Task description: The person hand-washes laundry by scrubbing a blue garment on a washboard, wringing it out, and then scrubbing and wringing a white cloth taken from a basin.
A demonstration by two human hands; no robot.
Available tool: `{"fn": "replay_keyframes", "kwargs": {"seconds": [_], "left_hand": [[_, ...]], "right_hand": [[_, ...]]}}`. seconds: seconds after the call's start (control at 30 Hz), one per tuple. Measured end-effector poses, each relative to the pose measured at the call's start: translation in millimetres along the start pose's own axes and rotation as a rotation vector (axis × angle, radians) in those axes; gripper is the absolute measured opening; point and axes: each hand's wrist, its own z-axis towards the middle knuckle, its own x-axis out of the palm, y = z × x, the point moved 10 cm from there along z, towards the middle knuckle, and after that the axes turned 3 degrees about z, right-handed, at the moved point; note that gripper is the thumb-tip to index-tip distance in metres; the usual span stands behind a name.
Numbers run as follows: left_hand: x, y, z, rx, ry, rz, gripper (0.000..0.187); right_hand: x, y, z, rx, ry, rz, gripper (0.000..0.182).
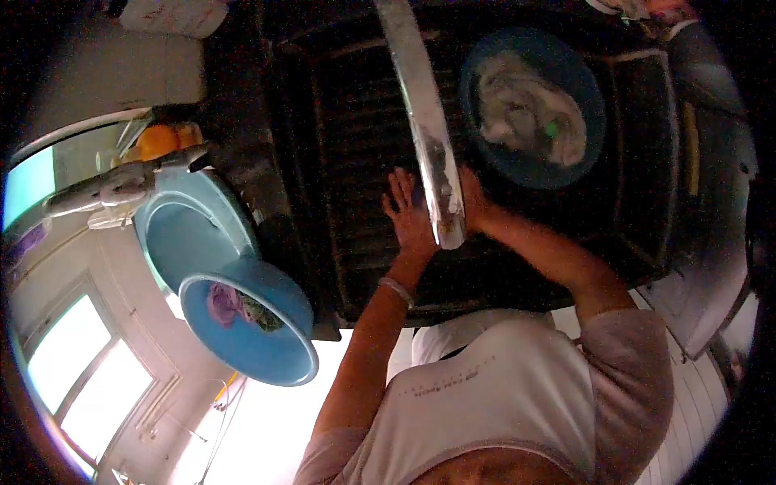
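My left hand [411, 212] rests palm down on a dark ribbed surface [364, 162], its fingers spread; a small dark blue patch beside the fingers is too dim to make out. Close to its right is my right hand [477, 202], partly hidden behind a long shiny silver bar [436, 162] that runs down from the top of the view. The right hand's fingers cannot be seen clearly. Up and to the right, a round blue basin [594, 121] holds bunched pale cloth [517, 101] with a small green spot on it.
At the left, a light blue tub [287, 303] with purple and dark green cloth [229, 305] overlaps another light blue container [182, 242]. An orange object [158, 141] is beyond them. A bright window [85, 364] shows at lower left. The dark surface has a raised right edge [675, 162].
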Motion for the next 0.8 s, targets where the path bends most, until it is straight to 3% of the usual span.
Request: {"fn": "replay_keyframes", "kwargs": {"seconds": [0.03, 0.1, 0.13, 0.2, 0.23, 0.27, 0.33, 0.37, 0.4, 0.43, 0.5, 0.53, 0.6, 0.63, 0.67, 0.73, 0.8], "left_hand": [[30, 4, 0, 0.000, -0.025, -0.107, 0.084], [86, 13, 1, 0.008, -0.074, -0.320, 0.072], [48, 23, 11, -0.103, -0.102, -0.707, 0.065], [-89, 26, 20, -0.099, -0.278, -0.502, 0.044], [-112, 30, 1, 0.016, -0.519, -0.395, 0.041], [-122, 25, -9, 0.060, -0.440, -0.316, 0.040], [-131, 2, -24, 0.167, -0.175, -0.204, 0.036], [-119, -16, -35, 0.214, -0.056, -0.174, 0.037], [-106, -36, -45, 0.261, 0.061, -0.144, 0.040], [-98, -52, -49, 0.307, 0.178, -0.114, 0.043], [-114, -44, -23, 0.103, 0.117, -0.151, 0.060], [-120, -39, -11, 0.003, 0.091, -0.173, 0.068], [-66, -17, 10, 0.015, -0.099, -0.277, 0.083], [-44, -11, 11, 0.008, -0.093, -0.366, 0.085], [-22, -4, 13, 0.001, -0.087, -0.456, 0.087], [32, 3, 13, -0.018, -0.004, -0.694, 0.088], [44, 3, 15, -0.024, 0.149, -0.545, 0.087]], "right_hand": [[4, -33, 16, 0.114, -0.046, 0.225, 0.020], [24, -88, 95, 0.206, -0.057, 0.308, 0.016], [26, -69, 116, 0.049, 0.018, 0.139, 0.014], [10, 4, 145, -0.226, 0.129, -0.040, 0.011], [5, 14, 151, -0.155, 0.241, 0.057, 0.011], [0, 24, 155, -0.072, 0.344, 0.148, 0.010], [-8, -17, 173, 0.018, 0.436, -0.048, 0.013], [-12, -39, 181, 0.055, 0.489, -0.149, 0.015], [-9, -64, 185, 0.230, 0.421, 0.103, 0.017], [-7, -41, 176, 0.101, 0.345, 0.200, 0.019], [-7, 9, 152, -0.180, 0.219, 0.371, 0.024], [10, -34, 130, -0.136, 0.151, 0.328, 0.025], [-19, -7, 94, -0.135, -0.121, -0.153, 0.026], [-47, 62, 64, -0.178, -0.321, -0.588, 0.028], [-50, 26, 43, 0.111, -0.285, -0.291, 0.025], [-24, 30, -5, 0.136, -0.176, -0.039, 0.021], [-7, 39, -6, 0.035, -0.147, -0.138, 0.025]]}}
